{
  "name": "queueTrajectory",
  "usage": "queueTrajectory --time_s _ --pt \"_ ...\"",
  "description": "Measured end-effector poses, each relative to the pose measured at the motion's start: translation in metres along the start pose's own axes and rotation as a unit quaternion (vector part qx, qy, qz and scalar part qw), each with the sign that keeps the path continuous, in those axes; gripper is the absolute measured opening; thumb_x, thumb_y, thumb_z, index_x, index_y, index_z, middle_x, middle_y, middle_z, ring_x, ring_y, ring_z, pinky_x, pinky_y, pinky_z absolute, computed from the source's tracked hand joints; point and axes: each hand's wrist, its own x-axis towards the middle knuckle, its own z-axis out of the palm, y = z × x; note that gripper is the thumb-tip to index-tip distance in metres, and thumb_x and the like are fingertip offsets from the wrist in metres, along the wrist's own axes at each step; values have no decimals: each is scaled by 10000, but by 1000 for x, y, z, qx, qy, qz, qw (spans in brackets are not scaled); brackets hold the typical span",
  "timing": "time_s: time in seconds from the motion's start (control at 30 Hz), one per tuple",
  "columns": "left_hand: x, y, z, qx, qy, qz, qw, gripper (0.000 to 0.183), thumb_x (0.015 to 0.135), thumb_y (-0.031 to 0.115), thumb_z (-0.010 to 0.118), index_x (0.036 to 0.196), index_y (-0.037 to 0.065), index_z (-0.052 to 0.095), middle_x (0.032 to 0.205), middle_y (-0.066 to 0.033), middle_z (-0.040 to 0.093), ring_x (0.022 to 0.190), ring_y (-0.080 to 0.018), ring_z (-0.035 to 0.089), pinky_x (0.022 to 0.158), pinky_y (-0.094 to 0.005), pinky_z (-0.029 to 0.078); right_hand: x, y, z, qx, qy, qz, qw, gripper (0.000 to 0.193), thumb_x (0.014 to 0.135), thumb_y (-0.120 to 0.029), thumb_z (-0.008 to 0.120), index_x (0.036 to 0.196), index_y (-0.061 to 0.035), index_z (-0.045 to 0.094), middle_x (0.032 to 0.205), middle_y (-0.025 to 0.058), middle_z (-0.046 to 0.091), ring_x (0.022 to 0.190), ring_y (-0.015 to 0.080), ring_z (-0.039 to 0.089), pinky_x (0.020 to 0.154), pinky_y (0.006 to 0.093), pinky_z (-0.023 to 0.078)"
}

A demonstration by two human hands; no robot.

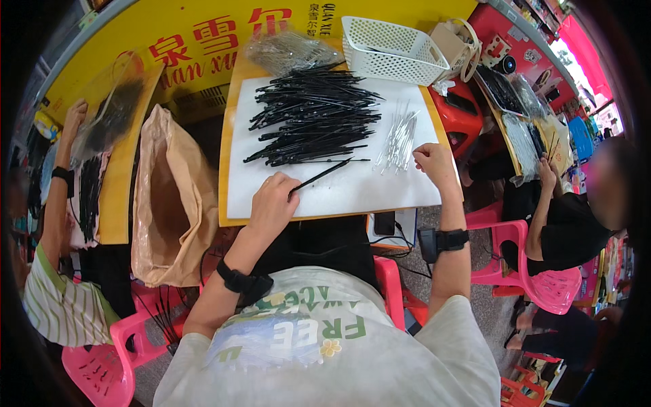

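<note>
My left hand (272, 202) rests at the near part of a white board (386, 193), its fingers closed on one end of a slim black stick (321, 176). That stick slants up to the right. Just beyond it lies a large heap of similar thin black sticks (312, 115), pointing mostly sideways. To the right of the heap is a smaller loose pile of thin, shiny silvery rods (399, 141). My right hand (435, 161) hovers at that pile's right edge, thumb and fingers pinched together. Whatever the pinch may hold is too small to make out.
Behind the heap sit clear plastic bags (291, 53) and a white perforated basket (393, 57). A big brown paper sack (173, 203) stands open left of the table. Co-workers sit at tables on both sides. A red stool (458, 115) stands at the table's right edge.
</note>
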Motion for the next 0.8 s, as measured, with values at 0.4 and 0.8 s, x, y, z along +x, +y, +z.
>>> queueTrajectory --time_s 0.4,0.8 --pt "-19 -20 -3 -63 48 -60 995 111 721 30 641 806 -42 637 878 -140 535 754 -267 566 687 -336 470 17 -47 65 -175 1 35 984 244 700 -165 703 816 47 668 810 236 653 787 375 641 718 423 509" --pt "-18 -11 -7 -17 40 -63 997 121 734 58 634 811 -36 640 871 -159 541 859 -317 543 750 -364 453 40 -34 65 -199 22 24 979 227 607 -144 664 676 70 633 661 224 626 559 321 620 555 369 499"
